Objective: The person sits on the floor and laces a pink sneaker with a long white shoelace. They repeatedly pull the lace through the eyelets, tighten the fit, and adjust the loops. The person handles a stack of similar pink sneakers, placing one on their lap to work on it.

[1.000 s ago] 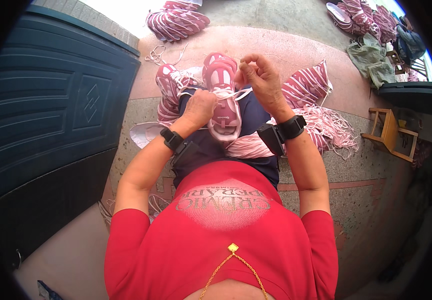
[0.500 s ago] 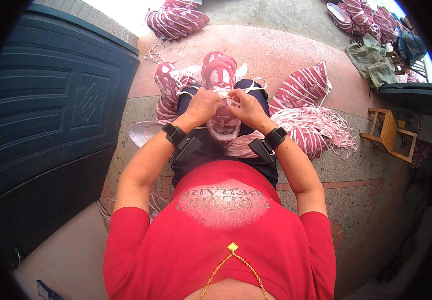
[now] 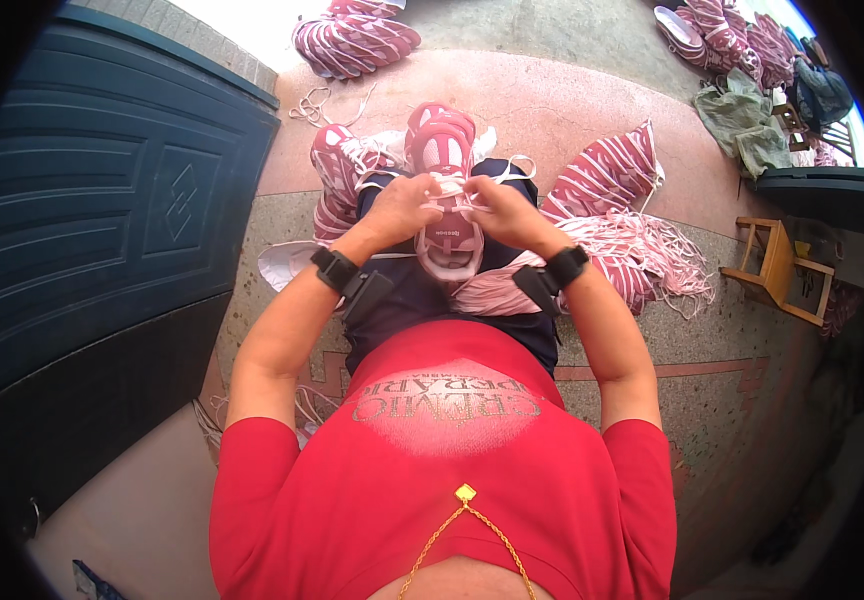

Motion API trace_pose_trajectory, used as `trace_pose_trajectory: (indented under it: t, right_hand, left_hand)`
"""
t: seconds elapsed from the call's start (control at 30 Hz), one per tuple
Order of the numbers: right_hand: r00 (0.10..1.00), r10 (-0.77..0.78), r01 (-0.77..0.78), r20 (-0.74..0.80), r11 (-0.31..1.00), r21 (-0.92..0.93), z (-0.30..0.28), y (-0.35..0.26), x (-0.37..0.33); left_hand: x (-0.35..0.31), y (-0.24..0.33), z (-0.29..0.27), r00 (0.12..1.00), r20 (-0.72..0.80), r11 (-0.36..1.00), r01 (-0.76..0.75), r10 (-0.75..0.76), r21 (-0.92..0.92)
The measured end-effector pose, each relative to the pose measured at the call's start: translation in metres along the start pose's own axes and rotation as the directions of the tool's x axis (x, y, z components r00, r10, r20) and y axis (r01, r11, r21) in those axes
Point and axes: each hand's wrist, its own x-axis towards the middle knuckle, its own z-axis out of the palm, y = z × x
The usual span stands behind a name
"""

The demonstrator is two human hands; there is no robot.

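Note:
A dark pink and white shoe upper (image 3: 446,244) lies across my lap, its toe pointing away from me and its heel opening near my belly. Over its tongue, my left hand (image 3: 408,208) and my right hand (image 3: 505,214) face each other, one on either side. The fingers of both are pinched on a white shoelace (image 3: 449,184) at the eyelets, with a narrow gap between the hands. How the lace is threaded under the fingertips is too small to tell. Beyond my left hand, a second pink upper (image 3: 340,153) with white laces rests against my leg.
Stacked pink uppers (image 3: 607,172) lie to my right beside a bundle of pale pink laces (image 3: 642,255). Another stack (image 3: 354,42) sits ahead on the floor. A dark blue door (image 3: 112,170) stands left; a small wooden stool (image 3: 780,270) is at the far right.
My hands have drawn slightly apart, the right one shifting outward to the right. The shoelace now shows stretched between them above the tongue.

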Motion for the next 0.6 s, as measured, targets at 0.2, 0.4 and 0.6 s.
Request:
trace_pose_trajectory:
  t: [0.2,0.4,0.6]
  right_hand:
    - [0.973,0.139,-0.209,0.183,0.867,0.453,-0.032,-0.005,-0.004]
    - [0.985,0.131,-0.100,-0.116,0.965,0.242,0.002,0.014,0.010]
    - [0.992,0.070,-0.073,-0.104,0.997,-0.020,0.031,0.019,0.002]
  left_hand:
    - [0.008,0.015,0.017,0.981,0.014,0.980,-0.195,0.194,0.051]
    - [-0.019,0.004,0.024,0.876,-0.182,0.877,-0.389,0.447,0.282]
    - [-0.050,0.004,0.026,0.819,-0.210,0.806,-0.418,0.533,0.419]
